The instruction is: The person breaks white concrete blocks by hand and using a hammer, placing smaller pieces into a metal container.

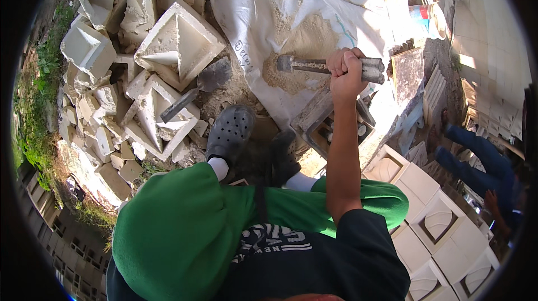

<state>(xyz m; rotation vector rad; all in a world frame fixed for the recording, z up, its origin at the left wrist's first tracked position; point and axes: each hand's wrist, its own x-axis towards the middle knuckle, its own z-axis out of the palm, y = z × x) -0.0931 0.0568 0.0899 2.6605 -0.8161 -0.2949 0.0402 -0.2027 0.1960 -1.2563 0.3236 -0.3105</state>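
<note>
My right hand (pixel 346 70) is closed around a grey bar-shaped tool (pixel 307 65) whose right end shows two rounded, pipe-like pieces; its exact kind is unclear. The tool is held over a heap of pale sandy powder (pixel 300 38) on a white plastic sheet (pixel 238 15). Just below my right hand and partly hidden by my forearm stands a dark-rimmed box frame (pixel 308 116), with small things inside that I cannot make out. My left hand does not show.
Broken cream-coloured cast blocks (pixel 185 49) pile up on the left, with a flat-bladed tool (pixel 216 74) beside them. Patterned hollow blocks (pixel 440 222) stand at lower right. A tin bucket (pixel 437 21) lies at upper right. Another person in blue jeans (pixel 476 161) is at far right.
</note>
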